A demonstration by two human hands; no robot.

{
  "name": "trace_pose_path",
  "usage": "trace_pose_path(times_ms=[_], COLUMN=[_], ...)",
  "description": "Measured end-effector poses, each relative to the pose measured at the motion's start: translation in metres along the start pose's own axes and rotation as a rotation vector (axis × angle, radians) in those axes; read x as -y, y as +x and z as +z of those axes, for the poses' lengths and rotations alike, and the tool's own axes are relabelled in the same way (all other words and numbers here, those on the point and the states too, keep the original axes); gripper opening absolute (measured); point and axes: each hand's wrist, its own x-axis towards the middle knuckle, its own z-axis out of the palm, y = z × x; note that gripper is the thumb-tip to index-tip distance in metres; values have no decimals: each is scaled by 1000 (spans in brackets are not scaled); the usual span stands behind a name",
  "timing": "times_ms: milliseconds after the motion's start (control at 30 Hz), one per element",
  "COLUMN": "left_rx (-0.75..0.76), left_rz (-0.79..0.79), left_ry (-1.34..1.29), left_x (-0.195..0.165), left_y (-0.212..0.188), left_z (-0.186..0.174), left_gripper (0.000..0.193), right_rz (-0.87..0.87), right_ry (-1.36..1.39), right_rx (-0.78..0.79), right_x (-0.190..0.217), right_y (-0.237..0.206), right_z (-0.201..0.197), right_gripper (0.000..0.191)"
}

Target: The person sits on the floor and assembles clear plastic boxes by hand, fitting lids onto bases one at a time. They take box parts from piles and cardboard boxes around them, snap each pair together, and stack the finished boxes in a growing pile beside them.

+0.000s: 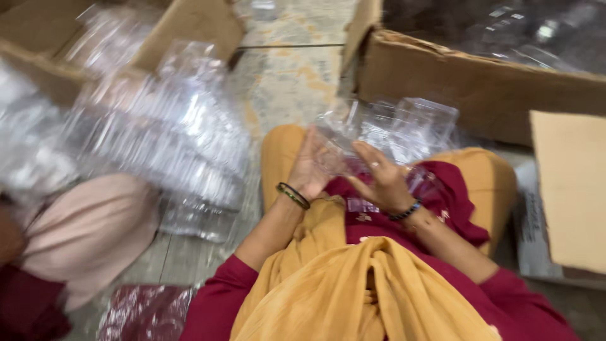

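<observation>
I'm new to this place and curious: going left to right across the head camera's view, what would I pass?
Pink cloth bundle → stack of clear plastic containers → left hand → right hand, both on a clear plastic piece → flat cardboard sheet.

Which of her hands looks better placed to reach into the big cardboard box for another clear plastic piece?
Probably the right hand: the cardboard box lies on its side. The left hand cups the clear plastic container both hands share.

Motion blur smears the stacked clear plastic trays (158,132); the cardboard box (480,82) runs off the top edge.
</observation>
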Motion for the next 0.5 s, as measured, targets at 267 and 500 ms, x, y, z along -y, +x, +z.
trace_pose_path(times_ms=[267,500], left_rx=[-242,-308], left_rz=[50,34], left_ry=[156,179], left_x=[6,-37], left_y=[-104,-229], left_z=[-50,-146], left_gripper=[32,39], right_rz=[-375,-483], right_ry=[-32,198], right_rx=[160,324], right_x=[29,47], right_y=[-1,20], right_z=[16,30], right_gripper=[57,60])
